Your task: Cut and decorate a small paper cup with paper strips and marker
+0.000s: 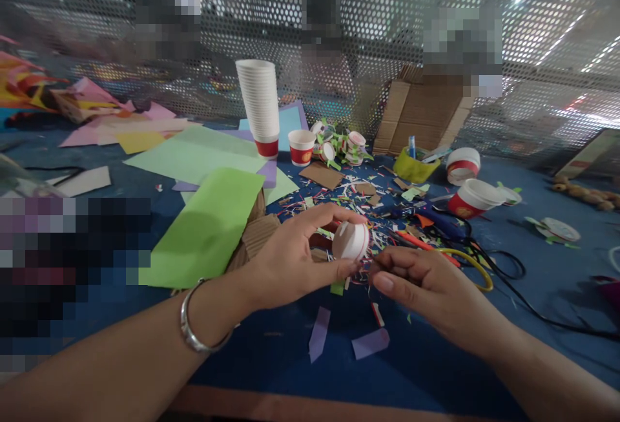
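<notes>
Head view: white paper-cup base (349, 242) held between our left fingers (325, 214), parted only to its width. Our right fingers (404, 259) curl just beside it; we cannot tell whether they pinch anything. Blue worktop (271, 364) carries purple paper scraps (320, 335), stacked cups (259, 99); perforated screen (271, 21) stands behind.

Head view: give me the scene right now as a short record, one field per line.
Left hand: holds small white round piece with a thin red line
Right hand: beside that piece; whether it holds anything is unclear
Nearest the person: two purple paper pieces
Left of picture: bright green sheet, corrugated cardboard at its edge
Beyond hands: strewn scraps, tall cup stack
Right of picture: yellow-green container, black cord
</notes>
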Demonstrator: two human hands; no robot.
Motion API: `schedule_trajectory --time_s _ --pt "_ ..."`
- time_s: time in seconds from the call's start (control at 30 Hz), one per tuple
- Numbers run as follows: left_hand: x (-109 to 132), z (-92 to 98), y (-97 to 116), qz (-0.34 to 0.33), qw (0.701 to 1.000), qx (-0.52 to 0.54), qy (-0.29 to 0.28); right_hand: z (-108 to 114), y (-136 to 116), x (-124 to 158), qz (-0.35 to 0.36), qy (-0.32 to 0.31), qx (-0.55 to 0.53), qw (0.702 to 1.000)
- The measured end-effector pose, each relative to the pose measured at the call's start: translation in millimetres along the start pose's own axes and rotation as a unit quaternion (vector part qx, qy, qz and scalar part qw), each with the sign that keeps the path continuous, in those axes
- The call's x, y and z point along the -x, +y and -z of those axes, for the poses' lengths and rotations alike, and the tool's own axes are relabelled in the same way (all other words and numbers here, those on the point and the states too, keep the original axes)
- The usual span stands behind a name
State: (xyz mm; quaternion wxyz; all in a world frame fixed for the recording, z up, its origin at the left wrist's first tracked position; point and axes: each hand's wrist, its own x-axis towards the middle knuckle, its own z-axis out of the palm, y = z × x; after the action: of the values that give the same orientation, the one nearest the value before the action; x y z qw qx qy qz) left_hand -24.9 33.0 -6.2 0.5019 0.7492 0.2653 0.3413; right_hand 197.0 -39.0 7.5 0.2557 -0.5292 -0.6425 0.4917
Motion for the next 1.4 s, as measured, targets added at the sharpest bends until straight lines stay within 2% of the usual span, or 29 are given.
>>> schedule_trajectory --time_s 0.13,0.37,0.5,0.8,1.13,1.4 --pt "-4.1 4.5 -2.0 0.037 0.997 0.069 0.024 0.8 -1.5 2.5 0.032 0.028 0.053 0.998" --pt "-6.7 7.6 -3.8 0.062 0.991 0.117 0.018 2.1 -1.4 4.6 0.046 0.046 0.074 0.995" --pt "-5.7 5.9 -5.0 0.043 0.994 0.101 0.012 0.9 -1.3 4.1 0.036 0.078 0.063 0.994" --pt "-0.8 -1.8 -3.9 -0.03 0.999 -0.04 0.006 -1.9 -3.1 3.4 0.047 0.064 0.023 0.997" --pt "1.6 -5.1 0.3 -0.07 0.994 -0.082 0.028 -3.5 -2.3 6.9 0.076 0.078 0.063 0.992" --pt "2.1 -3.0 -7.0 -0.114 0.99 -0.078 0.009 -3.6 -3.2 6.9 0.116 0.095 0.08 0.985"
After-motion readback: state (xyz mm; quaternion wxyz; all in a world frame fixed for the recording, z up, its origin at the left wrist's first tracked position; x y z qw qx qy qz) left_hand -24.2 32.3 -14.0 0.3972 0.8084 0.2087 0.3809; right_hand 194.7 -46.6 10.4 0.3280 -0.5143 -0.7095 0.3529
